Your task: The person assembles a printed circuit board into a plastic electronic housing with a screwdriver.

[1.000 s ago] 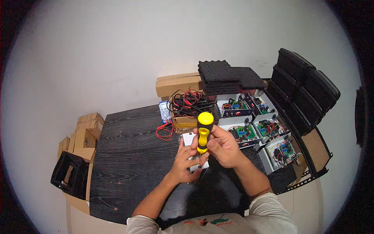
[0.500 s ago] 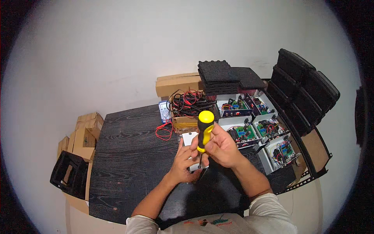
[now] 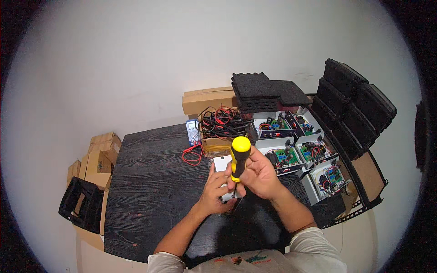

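Observation:
My right hand (image 3: 259, 175) is closed round the handle of a yellow and black screwdriver (image 3: 240, 157). The screwdriver stands upright, its shaft pointing down to a dark screw spot near the near edge of a white box-like part (image 3: 223, 163). My left hand (image 3: 214, 191) grips that white part from its left side, and its fingertips lie close to the screwdriver's lower end. Both hands cover much of the white part. Just beyond it is a cardboard box of red and black test leads (image 3: 223, 123).
Several white housings with green circuit boards (image 3: 282, 157) stand at the right. A multimeter (image 3: 193, 129) with a red lead lies left of the lead box. Black foam sheets (image 3: 257, 88) are stacked behind. Black cases (image 3: 353, 100) rise at far right; cartons (image 3: 98, 164) stand left.
The screwdriver and my right hand have come slightly lower and nearer, with the handle's angle changed a little. My left hand stays on the white part.

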### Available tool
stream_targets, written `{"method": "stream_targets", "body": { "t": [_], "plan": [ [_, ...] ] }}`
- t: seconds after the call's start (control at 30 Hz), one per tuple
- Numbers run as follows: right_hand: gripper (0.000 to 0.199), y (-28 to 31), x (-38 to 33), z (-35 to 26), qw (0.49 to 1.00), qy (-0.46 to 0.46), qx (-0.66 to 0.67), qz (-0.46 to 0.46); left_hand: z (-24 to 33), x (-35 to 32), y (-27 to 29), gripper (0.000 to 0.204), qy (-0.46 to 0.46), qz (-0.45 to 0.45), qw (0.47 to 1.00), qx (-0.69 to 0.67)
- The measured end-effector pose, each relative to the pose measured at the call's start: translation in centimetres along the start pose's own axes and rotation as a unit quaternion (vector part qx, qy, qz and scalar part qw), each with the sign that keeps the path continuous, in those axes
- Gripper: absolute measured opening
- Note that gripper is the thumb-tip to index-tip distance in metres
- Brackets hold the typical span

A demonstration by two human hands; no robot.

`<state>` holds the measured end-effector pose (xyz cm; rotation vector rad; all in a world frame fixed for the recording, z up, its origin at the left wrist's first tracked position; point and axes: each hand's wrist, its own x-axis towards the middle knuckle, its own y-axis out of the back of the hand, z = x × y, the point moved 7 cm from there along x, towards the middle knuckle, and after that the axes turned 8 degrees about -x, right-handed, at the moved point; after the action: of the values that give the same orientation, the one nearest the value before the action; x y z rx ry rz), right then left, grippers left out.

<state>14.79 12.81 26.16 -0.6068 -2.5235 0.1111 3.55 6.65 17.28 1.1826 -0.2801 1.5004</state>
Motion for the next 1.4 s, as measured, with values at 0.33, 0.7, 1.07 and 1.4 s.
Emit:
{"method": "stream_targets", "body": {
  "t": [0.33,0.7,1.07,1.4],
  "plan": [
    [0.056,0.7,-0.7,0.9,0.998,-0.043,-0.039,-0.027,-0.4,-0.3,-0.3,0.056,-0.019,-0.008,1.0,0.018],
    [0.055,0.5,-1.0,0.8,0.997,0.047,0.052,0.026,-0.4,-0.4,-0.3,0.046,-0.024,-0.004,0.999,0.027],
    [0.046,-0.1,-0.1,-0.1,0.998,0.035,-0.054,0.007,-0.6,-0.7,-0.2,0.048,-0.01,0.006,1.0,-0.009],
    [0.044,0.0,0.0,-1.3,0.994,0.03,-0.07,0.074,-1.0,-0.8,-0.5,0.052,0.006,-0.033,0.999,0.021]
  ]
}}
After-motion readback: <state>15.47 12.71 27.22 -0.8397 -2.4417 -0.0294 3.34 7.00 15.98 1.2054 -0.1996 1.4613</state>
